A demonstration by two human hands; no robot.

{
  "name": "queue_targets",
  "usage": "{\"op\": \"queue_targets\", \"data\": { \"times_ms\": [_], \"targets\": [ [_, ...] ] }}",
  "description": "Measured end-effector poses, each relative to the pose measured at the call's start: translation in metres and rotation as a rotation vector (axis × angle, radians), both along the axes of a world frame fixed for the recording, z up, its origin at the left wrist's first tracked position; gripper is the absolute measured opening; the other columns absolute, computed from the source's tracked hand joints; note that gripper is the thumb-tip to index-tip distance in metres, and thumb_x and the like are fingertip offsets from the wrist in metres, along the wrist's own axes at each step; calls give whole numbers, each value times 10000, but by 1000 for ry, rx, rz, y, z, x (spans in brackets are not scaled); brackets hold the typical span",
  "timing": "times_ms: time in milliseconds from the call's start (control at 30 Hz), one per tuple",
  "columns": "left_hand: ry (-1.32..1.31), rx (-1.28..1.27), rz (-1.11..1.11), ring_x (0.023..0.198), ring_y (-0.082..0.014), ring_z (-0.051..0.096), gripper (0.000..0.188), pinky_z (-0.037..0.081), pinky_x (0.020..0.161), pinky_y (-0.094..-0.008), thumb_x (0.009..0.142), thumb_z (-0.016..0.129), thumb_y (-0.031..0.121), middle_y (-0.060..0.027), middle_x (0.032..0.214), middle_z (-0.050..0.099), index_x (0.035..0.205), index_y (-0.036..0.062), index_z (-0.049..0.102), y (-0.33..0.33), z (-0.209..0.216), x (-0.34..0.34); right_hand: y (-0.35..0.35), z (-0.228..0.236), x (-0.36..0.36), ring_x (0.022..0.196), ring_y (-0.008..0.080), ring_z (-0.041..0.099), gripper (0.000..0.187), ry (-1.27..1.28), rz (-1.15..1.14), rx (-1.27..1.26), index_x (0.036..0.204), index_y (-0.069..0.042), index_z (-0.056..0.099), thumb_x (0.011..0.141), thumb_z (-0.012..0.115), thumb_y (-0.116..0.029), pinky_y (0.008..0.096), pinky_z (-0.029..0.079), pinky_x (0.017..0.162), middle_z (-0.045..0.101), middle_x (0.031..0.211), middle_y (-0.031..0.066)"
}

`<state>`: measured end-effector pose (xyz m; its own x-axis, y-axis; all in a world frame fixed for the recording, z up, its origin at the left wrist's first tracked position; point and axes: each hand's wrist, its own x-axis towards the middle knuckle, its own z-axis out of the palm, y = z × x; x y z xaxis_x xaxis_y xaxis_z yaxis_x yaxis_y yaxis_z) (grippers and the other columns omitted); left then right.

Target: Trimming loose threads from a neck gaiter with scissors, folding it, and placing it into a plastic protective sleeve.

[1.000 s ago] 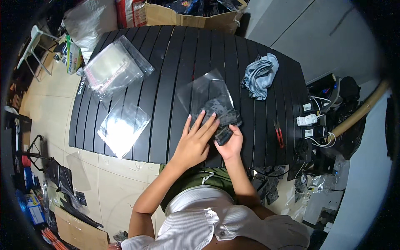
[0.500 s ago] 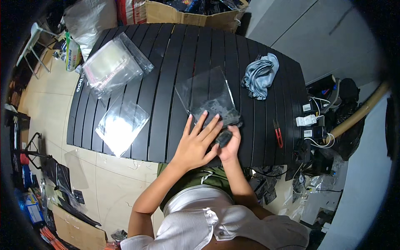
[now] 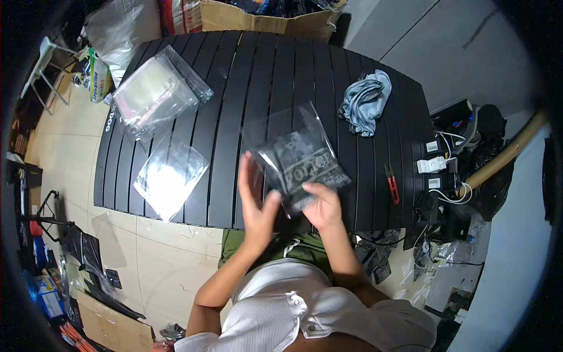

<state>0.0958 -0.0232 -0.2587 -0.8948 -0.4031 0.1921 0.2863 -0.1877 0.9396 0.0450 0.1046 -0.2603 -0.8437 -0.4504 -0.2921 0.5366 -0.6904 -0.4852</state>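
A clear plastic bag (image 3: 267, 124) is in front of me at the table's near side, holding a dark flat item (image 3: 305, 158) with pale printing. The item fills the bag's nearer part; whether it is cloth, I cannot tell. My right hand (image 3: 324, 208) grips the bag's near right corner, thumb on top and fingers hidden below. At the bag's near left edge is my left hand (image 3: 256, 205), on its side, thumb and fingers spread apart. Left of it lies a shiny flat clear bag (image 3: 172, 180). Behind that, a stack of clear bags (image 3: 155, 94) rests on the table.
The black slatted table (image 3: 234, 88) bears a crumpled blue-grey cloth (image 3: 365, 104) at far right and red-handled thread snips (image 3: 392, 186) nearer me. Chargers with white cables (image 3: 433, 166) sit off its right edge. An open cardboard box (image 3: 264, 23) stands beyond the far edge.
My left hand has lifted off the bag and turned onto its side at the left edge. The dark item now lies flat in the bag, its printing visible. My right thumb has moved onto the bag.
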Motion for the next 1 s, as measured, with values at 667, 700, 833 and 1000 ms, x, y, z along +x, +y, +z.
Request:
{"op": "queue_targets", "data": {
  "times_ms": [667,700,833,1000],
  "targets": [
    [-134,924,-418,1124,-256,481,739,391,970,-373,735,551,-67,-129,1251,450,1383,123,251,-11,13,-12,-3,17,26,957,245,585,463,18,0,225,1134,14,507,689,521,140,361,461,861,592,1035,128],
    [-195,908,-455,1110,-260,493,654,395,965,-377,747,554,-50,-136,1222,473,1339,77,307,-12,2,-7,-2,18,26,962,242,582,473,74,18,220,1142,12,501,688,518,143,357,462,860,589,1042,126],
    [-262,1264,-551,1054,-258,533,442,420,934,-385,782,570,11,-143,1130,536,1203,-14,435,-27,2,-6,-6,23,29,1025,243,548,518,78,27,146,1175,3,474,680,506,155,357,448,877,564,1091,123],
    [-317,917,-448,1020,-213,550,419,443,895,-365,787,570,-5,-113,1113,549,1186,16,444,-19,9,-2,-13,28,29,1035,251,540,511,74,-38,114,1165,9,472,673,483,148,376,435,903,558,1092,130]
  ]
}}
